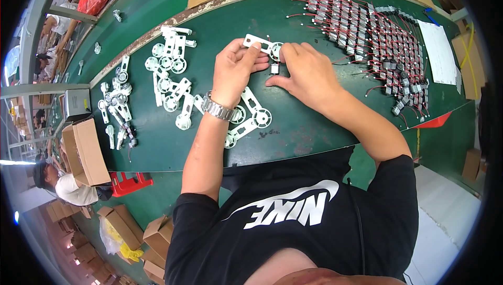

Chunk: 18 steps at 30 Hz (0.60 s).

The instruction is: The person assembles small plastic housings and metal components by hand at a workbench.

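Between my hands is a pale green plastic housing (258,42) with a flat arm and a round end. My left hand (236,67), wearing a metal watch, pinches the flat arm between thumb and fingers. My right hand (309,75) curls its fingers over the round end, its thumb standing apart below. A small dark and silver motor (275,68) shows just under the round end, close to my right thumb; whether it is fixed to the housing I cannot tell. More pale green housings (257,114) lie beside my left wrist.
Several loose housings (170,65) spread over the green table (298,117) at left, with smaller assembled parts (115,99) farther left. Rows of small motors with red wires (367,38) cover the right side, next to a white sheet (438,51). A cardboard box (86,151) stands by the left edge.
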### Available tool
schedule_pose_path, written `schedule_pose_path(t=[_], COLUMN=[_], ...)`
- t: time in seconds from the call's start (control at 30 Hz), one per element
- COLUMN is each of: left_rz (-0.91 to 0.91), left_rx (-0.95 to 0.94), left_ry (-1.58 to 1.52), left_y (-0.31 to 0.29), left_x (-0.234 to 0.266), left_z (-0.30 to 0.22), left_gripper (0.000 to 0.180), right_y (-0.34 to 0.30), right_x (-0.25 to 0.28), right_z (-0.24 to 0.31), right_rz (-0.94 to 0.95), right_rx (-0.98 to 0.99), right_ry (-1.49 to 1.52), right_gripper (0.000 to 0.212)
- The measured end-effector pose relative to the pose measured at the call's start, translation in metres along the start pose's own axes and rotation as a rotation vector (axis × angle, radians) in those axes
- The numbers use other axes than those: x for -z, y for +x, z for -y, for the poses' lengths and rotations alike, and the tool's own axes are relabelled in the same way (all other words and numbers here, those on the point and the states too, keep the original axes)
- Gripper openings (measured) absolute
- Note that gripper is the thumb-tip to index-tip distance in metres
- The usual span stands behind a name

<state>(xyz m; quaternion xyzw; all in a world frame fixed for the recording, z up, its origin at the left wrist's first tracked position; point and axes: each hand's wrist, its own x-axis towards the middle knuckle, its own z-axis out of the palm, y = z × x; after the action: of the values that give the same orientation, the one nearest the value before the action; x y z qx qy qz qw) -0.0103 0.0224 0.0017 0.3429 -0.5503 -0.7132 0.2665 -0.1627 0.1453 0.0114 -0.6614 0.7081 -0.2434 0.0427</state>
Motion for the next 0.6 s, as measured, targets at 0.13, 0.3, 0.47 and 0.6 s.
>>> schedule_pose_path(t=[0.13, 0.3, 0.47, 0.6], left_rz=[0.001, -0.007, -0.032, -0.04], left_rx=[-0.017, -0.049, -0.099, -0.114], left_ry=[0.033, 0.019, 0.08, 0.103], left_y=[-0.001, 0.0, -0.002, -0.002], left_x=[-0.001, -0.001, -0.002, -0.002], left_z=[0.001, 0.002, 0.002, 0.002], left_gripper=[0.022, 0.023, 0.022, 0.021], right_y=[-0.001, -0.004, -0.001, 0.002], right_x=[-0.01, -0.013, -0.011, -0.006], right_z=[0.007, 0.004, 0.001, -0.001], right_rz=[-0.013, -0.046, -0.064, -0.007], right_rx=[-0.022, -0.084, -0.062, -0.056], right_ry=[-0.014, 0.008, 0.009, 0.051], right_gripper=[0.046, 0.034, 0.024, 0.022])
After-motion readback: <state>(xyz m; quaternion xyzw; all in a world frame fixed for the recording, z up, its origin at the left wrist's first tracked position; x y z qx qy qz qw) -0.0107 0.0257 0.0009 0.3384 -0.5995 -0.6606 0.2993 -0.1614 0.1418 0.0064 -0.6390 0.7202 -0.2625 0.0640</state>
